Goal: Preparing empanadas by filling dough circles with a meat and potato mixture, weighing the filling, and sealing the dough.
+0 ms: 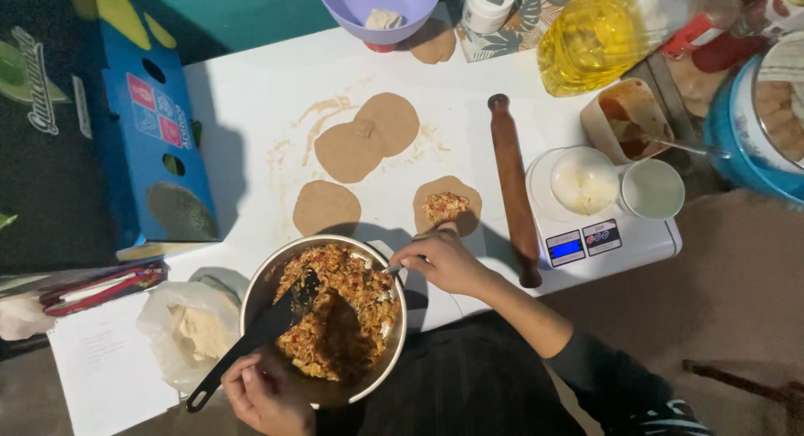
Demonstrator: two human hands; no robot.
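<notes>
I take the metal bowl [325, 319] of filling as my landmark, since everything I am doing runs out from it. My left hand [266, 394] sits at its near rim, fingers curled against the bowl's edge to steady it, just beside the handle of the black spatula [251, 340] whose blade lies in the filling. Whether those fingers also press on the handle I cannot tell. My right hand [444, 260] is at the bowl's far right rim, fingers pinched together on a spoon [394, 269] of which only a bit of the handle shows.

Just beyond the bowl, past my right hand, lies one dough round [448, 206] with a small mound of the orange, chopped filling on its middle. That is the only one filled, and it still lies flat and open. To the left of it, also just beyond the bowl, is a bare round [327, 208]; further out are two more bare rounds [366, 139] that overlap at their edges. Another bit of dough shows far beyond, by the lilac bowl [381, 9].

So I judge the work barely begun: one of four rolled rounds has its filling, three wait, none is folded, and the bowl is well stocked.

The wooden rolling pin [513, 189] lies right of the bowl, beside the filled round, with the kitchen scale [603, 227] past it.
</notes>
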